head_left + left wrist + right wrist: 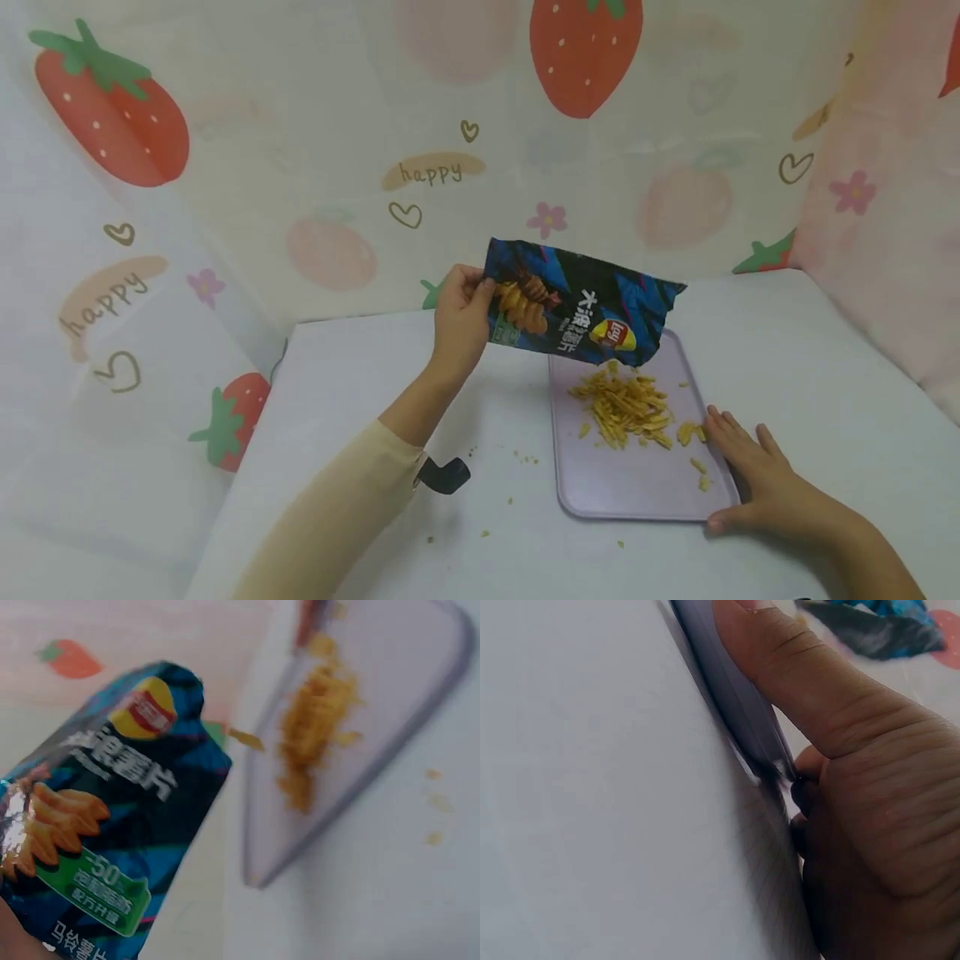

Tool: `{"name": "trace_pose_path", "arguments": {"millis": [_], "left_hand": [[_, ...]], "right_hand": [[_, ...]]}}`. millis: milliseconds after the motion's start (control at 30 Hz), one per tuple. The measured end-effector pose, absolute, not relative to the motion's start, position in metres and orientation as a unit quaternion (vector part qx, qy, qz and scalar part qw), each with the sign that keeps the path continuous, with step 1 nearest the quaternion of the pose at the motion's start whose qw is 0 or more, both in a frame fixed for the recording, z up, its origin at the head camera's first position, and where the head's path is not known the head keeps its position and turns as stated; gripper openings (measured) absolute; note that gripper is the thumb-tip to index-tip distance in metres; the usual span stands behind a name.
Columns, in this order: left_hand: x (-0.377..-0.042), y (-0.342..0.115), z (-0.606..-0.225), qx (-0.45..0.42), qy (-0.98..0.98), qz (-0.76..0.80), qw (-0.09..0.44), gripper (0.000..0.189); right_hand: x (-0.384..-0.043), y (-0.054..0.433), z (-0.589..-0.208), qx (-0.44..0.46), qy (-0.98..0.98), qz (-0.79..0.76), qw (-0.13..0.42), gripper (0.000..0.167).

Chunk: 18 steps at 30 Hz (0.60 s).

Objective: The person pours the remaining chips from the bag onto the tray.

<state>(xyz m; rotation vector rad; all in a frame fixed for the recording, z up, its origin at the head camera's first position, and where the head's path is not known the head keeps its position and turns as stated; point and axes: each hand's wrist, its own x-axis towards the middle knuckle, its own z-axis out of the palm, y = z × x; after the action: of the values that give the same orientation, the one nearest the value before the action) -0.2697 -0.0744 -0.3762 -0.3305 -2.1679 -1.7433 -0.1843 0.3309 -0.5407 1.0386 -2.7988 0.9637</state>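
My left hand (461,321) pinches the closed end of a dark blue potato chip bag (581,304) between thumb and fingers. The bag is held sideways above the tray, its torn mouth to the right. In the left wrist view one potato chip piece (246,739) shows just off the bag's mouth. Broken potato chips (626,404) lie heaped on a pale purple tray (630,492). My right hand (780,487) rests at the tray's near right corner, fingers spread along the side and thumb at the front edge. In the right wrist view the thumb (795,667) touches the rim.
The tray lies on a white table (352,400). Small crumbs (485,533) are scattered on the table left of and in front of the tray. A strawberry-patterned cloth (337,167) hangs behind and along the sides. A black strap (444,475) sticks out at the left sleeve.
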Motion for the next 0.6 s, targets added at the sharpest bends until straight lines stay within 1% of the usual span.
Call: {"name": "trace_pose_path", "arguments": {"millis": [133,233,400,467,567,600], "left_hand": [[-0.270,-0.071,-0.372,-0.116,-0.757,-0.620,0.172,0.011],[-0.270,-0.066,-0.372,-0.116,-0.753,-0.623,0.177,0.011],[-0.269,-0.062,-0.382,-0.132,-0.765,-0.610,0.156,0.011],[-0.266,-0.064,-0.381,-0.130,-0.766,-0.608,0.164,0.011],[-0.264,-0.070,-0.372,-0.131,-0.754,-0.614,0.192,0.009],[-0.265,-0.071,-0.370,-0.132,-0.755,-0.614,0.191,0.009]], "right_hand": [[-0.188,0.334,-0.538,0.333,-0.894,0.300,0.001,0.133],[-0.188,0.335,-0.537,0.323,-0.898,0.297,-0.012,0.133],[-0.188,0.335,-0.536,0.320,-0.895,0.309,-0.027,0.131],[-0.188,0.335,-0.537,0.324,-0.892,0.314,-0.027,0.132],[-0.187,0.334,-0.539,0.323,-0.893,0.313,-0.025,0.132],[-0.187,0.335,-0.539,0.321,-0.894,0.312,-0.024,0.132]]}}
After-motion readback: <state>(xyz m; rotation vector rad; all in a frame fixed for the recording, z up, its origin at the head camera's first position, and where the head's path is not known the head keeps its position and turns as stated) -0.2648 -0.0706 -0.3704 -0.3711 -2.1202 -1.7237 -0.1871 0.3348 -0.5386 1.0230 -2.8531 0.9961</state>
